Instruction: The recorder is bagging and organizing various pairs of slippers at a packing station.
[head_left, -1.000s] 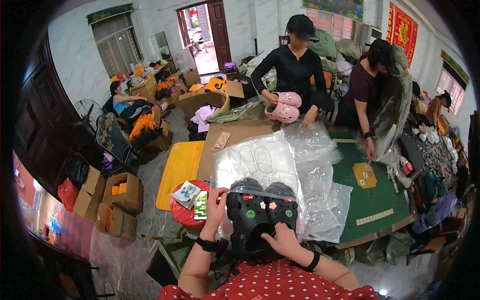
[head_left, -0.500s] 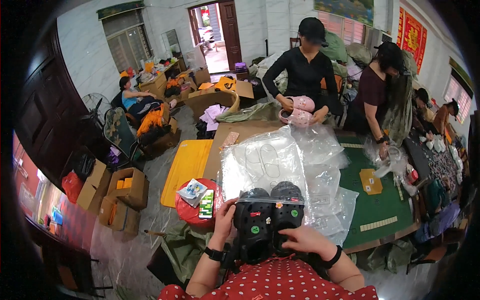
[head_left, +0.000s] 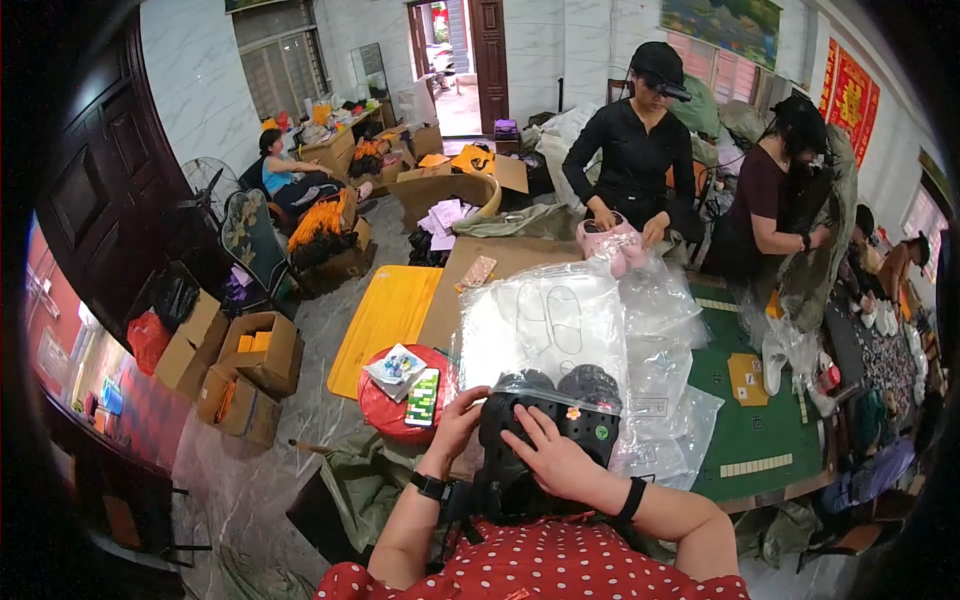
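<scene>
A pair of black clogs (head_left: pixel 598 450) with flower and green charms lies close in front of me, toes away from me. Their toe ends are inside the mouth of a clear plastic bag (head_left: pixel 545 392). At the bag's left edge, my left hand (head_left: pixel 462 422) is closed on the plastic beside the left clog. My right hand (head_left: pixel 558 455) rests across the left clog's upper with its fingers spread, hiding most of it. Under and beyond the toes lie flat clear bags (head_left: pixel 500 325) printed with a sole outline.
To the left, a red round stool (head_left: pixel 385 420) bears a phone (head_left: pixel 423 398) and a small packet (head_left: pixel 397 370). A yellow board (head_left: pixel 385 315) sits behind it. More clear bags (head_left: pixel 660 400) overlap the green tabletop (head_left: pixel 750 425). Across it, a co-worker holds pink clogs (head_left: pixel 618 243).
My right hand has moved left from the right clog onto the left one, its fingers spreading. The co-worker's pink clogs have turned and sit lower, toward a bag. Another person's arm has lifted.
</scene>
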